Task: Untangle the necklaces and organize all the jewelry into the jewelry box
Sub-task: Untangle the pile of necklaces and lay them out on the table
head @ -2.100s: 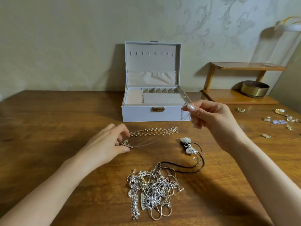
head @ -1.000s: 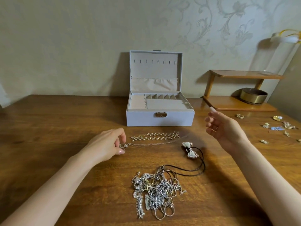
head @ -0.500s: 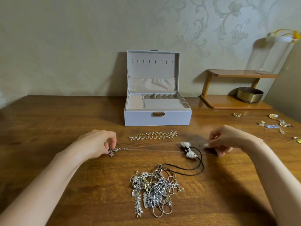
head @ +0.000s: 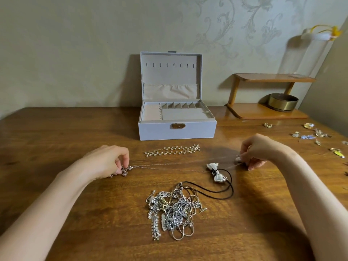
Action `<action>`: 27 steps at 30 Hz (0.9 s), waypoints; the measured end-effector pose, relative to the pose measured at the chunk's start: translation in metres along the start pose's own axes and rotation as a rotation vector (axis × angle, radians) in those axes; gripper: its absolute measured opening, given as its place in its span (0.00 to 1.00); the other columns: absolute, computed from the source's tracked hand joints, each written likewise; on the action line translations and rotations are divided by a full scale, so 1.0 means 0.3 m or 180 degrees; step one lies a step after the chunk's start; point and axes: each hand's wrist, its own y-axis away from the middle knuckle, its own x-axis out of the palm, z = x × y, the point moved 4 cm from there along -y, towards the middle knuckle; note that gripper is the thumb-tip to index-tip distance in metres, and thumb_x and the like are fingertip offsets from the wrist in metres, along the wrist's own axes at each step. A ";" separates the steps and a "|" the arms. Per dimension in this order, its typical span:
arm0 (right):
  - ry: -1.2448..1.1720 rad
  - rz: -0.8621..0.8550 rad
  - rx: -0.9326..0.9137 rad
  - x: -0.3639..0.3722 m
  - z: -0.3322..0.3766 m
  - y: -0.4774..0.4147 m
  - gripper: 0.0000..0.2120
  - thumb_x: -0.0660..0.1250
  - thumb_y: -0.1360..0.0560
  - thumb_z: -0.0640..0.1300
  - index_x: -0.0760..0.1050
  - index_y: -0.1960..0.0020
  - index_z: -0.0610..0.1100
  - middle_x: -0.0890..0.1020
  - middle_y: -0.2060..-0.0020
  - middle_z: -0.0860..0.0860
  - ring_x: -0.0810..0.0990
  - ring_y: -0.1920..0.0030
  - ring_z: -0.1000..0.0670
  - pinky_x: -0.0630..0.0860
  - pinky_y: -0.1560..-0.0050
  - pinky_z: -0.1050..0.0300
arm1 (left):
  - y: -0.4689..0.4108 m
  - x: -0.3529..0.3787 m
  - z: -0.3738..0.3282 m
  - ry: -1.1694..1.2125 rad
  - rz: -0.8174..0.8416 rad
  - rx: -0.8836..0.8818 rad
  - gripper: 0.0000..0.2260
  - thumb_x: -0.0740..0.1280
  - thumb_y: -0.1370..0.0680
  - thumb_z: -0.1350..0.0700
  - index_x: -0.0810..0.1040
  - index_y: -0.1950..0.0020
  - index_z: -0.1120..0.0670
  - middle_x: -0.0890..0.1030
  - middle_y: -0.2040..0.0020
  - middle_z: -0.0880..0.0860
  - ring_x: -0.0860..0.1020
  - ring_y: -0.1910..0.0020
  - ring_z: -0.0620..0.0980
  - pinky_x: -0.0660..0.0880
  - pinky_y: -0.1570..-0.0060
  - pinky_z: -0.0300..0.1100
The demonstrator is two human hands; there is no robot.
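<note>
Head view. A thin rose-gold chain necklace [head: 169,164] was stretched taut in front of a pale grey rectangular jewelry box [head: 177,131], between the box and the person. Its long axis ran left to right, roughly parallel to the front wall of the box. Its star-shaped pendant [head: 125,170] pointed left, beyond the left corner of the box. The left hand [head: 110,162] was curled, with thumb and fingertips pinching the pendant just above a brown wooden table [head: 56,140]. The right hand [head: 259,152], off the right corner of the box, pinched the opposite end of the chain; that last stretch was blurred, so the exact grip point could not be told. The box stood with its lid upright against the wall and its beige tray compartments showing.

A pearl-beaded gold chain [head: 173,150] lay straight between the box and the taut necklace, also running left to right. A silver bow pendant [head: 216,174] on a looped black cord [head: 228,193] lay just beyond the necklace, on the person's side, near the right hand. A tangled heap of silver chains [head: 173,213] lay farther from the box, toward the person. Small loose pieces of jewelry [head: 310,136] were scattered well to the right of the box. A two-tier wooden shelf [head: 263,112] bearing a round brass bowl [head: 283,101] stood to the right of the box by the wall.
</note>
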 end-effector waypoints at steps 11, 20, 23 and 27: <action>0.0476 -0.0744 -0.0746 -0.001 0.056 0.030 0.04 0.74 0.30 0.40 0.79 0.58 0.43 0.82 0.63 0.48 0.79 0.66 0.52 0.74 0.68 0.63 | 0.008 -0.001 -0.032 0.0167 -0.0167 0.0129 0.10 0.71 0.26 0.56 0.71 0.56 0.45 0.75 0.56 0.44 0.75 0.58 0.41 0.74 0.57 0.39; 0.0306 0.0057 -0.2052 0.064 0.178 0.110 0.10 0.72 0.28 0.41 0.80 0.51 0.55 0.81 0.57 0.53 0.79 0.58 0.55 0.77 0.56 0.62 | 0.015 0.059 -0.118 0.0127 -0.0374 0.0651 0.07 0.69 0.25 0.52 0.71 0.55 0.44 0.71 0.51 0.43 0.73 0.52 0.39 0.69 0.52 0.35; 0.0502 0.0358 -0.1956 0.104 0.197 0.128 0.11 0.75 0.32 0.49 0.80 0.50 0.52 0.81 0.57 0.54 0.78 0.59 0.58 0.74 0.58 0.66 | 0.010 0.056 -0.115 0.0203 -0.0339 0.0638 0.08 0.69 0.25 0.53 0.70 0.57 0.44 0.71 0.52 0.42 0.74 0.54 0.38 0.71 0.51 0.35; 0.0920 0.0567 -0.1879 0.147 0.214 0.147 0.07 0.76 0.32 0.43 0.81 0.55 0.48 0.81 0.60 0.56 0.78 0.60 0.60 0.74 0.59 0.67 | 0.010 0.052 -0.115 0.0230 -0.0301 0.0618 0.09 0.69 0.25 0.55 0.71 0.58 0.44 0.72 0.52 0.42 0.74 0.56 0.39 0.71 0.54 0.33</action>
